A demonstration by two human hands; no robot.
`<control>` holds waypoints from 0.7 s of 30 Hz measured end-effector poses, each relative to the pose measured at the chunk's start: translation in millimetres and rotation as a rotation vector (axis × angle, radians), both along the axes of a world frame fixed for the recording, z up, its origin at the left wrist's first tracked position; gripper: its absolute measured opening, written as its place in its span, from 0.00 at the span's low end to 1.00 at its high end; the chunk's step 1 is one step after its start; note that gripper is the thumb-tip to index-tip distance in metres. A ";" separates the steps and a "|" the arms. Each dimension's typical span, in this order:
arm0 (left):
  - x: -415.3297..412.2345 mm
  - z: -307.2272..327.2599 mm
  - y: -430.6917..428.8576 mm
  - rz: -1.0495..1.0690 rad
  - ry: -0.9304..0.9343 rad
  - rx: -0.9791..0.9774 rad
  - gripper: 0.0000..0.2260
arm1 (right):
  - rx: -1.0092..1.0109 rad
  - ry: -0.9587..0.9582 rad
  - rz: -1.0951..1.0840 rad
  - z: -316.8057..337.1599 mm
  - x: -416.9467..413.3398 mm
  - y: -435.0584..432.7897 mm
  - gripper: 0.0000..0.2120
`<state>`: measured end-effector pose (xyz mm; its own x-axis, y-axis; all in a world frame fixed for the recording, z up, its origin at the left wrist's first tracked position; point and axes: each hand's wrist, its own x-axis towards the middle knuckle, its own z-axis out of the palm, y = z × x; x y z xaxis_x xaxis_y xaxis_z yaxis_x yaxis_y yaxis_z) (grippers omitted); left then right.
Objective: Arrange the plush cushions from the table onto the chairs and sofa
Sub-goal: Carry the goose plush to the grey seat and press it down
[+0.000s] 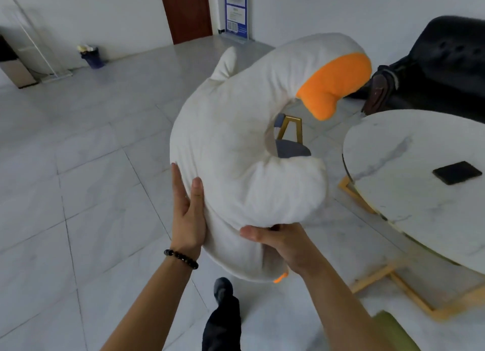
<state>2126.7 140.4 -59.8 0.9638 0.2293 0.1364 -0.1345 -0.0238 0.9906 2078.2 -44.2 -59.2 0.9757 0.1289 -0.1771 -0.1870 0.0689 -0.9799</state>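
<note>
A big white goose-shaped plush cushion (pixel 236 146) with an orange beak fills the middle of the view, held up in the air over the floor. My left hand (pixel 189 214), with a dark bead bracelet at the wrist, presses flat against its lower left side. My right hand (pixel 283 243) grips it from underneath. Through the loop of the goose's neck I see a grey chair (pixel 291 147) with gold legs. The round white marble table (pixel 409 198) stands to the right. A black sofa (pixel 451 67) is at the far right.
A black flat object (pixel 456 172) lies on the table, whose gold frame sits on the floor. A green chair edge (pixel 393 329) shows at bottom right. A brown door, a blue sign stand and a small bin stand along the far wall. My foot (pixel 223 290) is below.
</note>
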 end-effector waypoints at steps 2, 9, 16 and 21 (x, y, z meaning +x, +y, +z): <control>58.5 -15.9 -2.5 -0.038 0.009 -0.033 0.28 | -0.016 0.018 -0.028 -9.5 53.0 -1.1 0.32; 263.7 -31.4 -30.2 -0.281 0.133 -0.016 0.28 | -0.073 0.171 -0.153 -16.0 228.5 -26.5 0.44; 409.1 -37.0 -111.2 -0.561 0.236 0.125 0.19 | -0.114 0.209 -0.463 -40.4 337.0 -82.6 0.66; 492.4 -48.2 -169.6 -0.596 0.336 0.152 0.25 | -0.178 0.105 -0.522 -76.6 410.1 -143.1 0.39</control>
<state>2619.1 -29.2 -108.0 0.9148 -0.3494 -0.2028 0.1455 -0.1833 0.9722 2488.3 -187.3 -135.8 0.8777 -0.4076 -0.2519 -0.2698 0.0140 -0.9628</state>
